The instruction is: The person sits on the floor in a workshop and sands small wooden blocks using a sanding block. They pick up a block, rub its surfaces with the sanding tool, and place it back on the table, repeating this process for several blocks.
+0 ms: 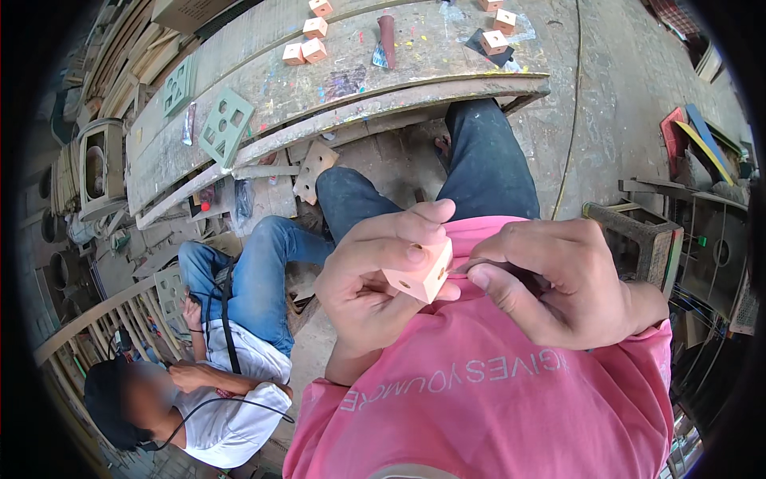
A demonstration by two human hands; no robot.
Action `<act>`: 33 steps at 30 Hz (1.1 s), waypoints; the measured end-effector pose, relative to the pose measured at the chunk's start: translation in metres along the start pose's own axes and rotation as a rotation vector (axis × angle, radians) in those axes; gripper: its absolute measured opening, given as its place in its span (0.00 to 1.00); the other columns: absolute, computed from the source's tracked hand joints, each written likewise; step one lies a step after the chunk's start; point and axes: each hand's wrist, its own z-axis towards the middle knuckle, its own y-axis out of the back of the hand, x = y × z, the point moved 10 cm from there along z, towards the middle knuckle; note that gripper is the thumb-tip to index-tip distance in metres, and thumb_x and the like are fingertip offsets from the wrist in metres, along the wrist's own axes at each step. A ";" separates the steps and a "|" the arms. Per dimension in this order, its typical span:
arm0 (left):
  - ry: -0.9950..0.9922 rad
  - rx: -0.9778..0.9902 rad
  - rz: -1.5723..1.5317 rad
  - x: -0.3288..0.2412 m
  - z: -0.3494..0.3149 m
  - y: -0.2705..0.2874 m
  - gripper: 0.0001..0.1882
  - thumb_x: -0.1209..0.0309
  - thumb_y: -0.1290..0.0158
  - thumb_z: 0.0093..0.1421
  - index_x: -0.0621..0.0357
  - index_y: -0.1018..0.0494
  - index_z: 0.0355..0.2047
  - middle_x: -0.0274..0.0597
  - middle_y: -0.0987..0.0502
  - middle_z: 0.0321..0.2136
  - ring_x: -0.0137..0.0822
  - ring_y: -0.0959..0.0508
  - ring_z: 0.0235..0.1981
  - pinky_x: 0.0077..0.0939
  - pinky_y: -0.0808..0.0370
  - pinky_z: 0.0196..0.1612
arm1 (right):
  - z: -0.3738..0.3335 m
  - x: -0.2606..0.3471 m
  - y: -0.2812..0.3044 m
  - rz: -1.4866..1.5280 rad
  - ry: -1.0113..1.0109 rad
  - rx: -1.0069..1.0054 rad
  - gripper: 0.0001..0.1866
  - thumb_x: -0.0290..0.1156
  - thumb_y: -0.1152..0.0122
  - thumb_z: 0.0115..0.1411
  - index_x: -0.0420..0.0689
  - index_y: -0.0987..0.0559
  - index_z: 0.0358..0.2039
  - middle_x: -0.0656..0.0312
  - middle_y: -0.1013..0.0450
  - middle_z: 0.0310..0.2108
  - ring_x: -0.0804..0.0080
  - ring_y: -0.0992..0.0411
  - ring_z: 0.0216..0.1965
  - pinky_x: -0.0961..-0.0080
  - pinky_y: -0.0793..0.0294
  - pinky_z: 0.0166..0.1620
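At upper left, a paint-spattered bench (279,96) is seen. Right of centre, the right hand (558,279)'s fingers are drawn together, any hold unclear; mid-frame, by the left hand (367,275)'s curled fingers, a drilled block (421,281) is gripped, best kept steady.

At the lower left of the frame, a white-shirted co-worker (239,423) is seen; at the upper left, wooden planks (128,65) are piled; at the right, coloured boards (707,134) are grouped.
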 end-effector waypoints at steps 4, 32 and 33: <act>-0.024 0.008 0.095 -0.005 0.001 -0.003 0.22 0.92 0.42 0.46 0.63 0.29 0.41 0.56 0.27 0.45 0.56 0.27 0.53 0.40 0.25 0.53 | 0.000 0.006 0.004 -0.048 0.037 -0.061 0.06 0.21 0.41 0.54 0.34 0.23 0.33 0.52 0.25 0.26 0.56 0.25 0.24 0.69 0.24 0.28; -0.274 0.092 0.626 -0.022 -0.009 -0.018 0.24 0.88 0.36 0.42 0.62 0.31 0.40 0.55 0.24 0.40 0.60 0.23 0.46 0.47 0.21 0.46 | 0.009 -0.012 -0.001 -0.022 -0.126 0.280 0.06 0.18 0.40 0.52 0.34 0.20 0.31 0.53 0.27 0.18 0.62 0.30 0.15 0.76 0.32 0.20; -0.273 0.098 0.609 -0.022 -0.009 -0.018 0.25 0.88 0.35 0.42 0.61 0.31 0.41 0.54 0.24 0.40 0.60 0.23 0.47 0.46 0.21 0.47 | 0.007 -0.018 -0.002 0.058 -0.142 0.257 0.05 0.18 0.41 0.52 0.34 0.20 0.30 0.53 0.26 0.18 0.63 0.30 0.15 0.77 0.32 0.20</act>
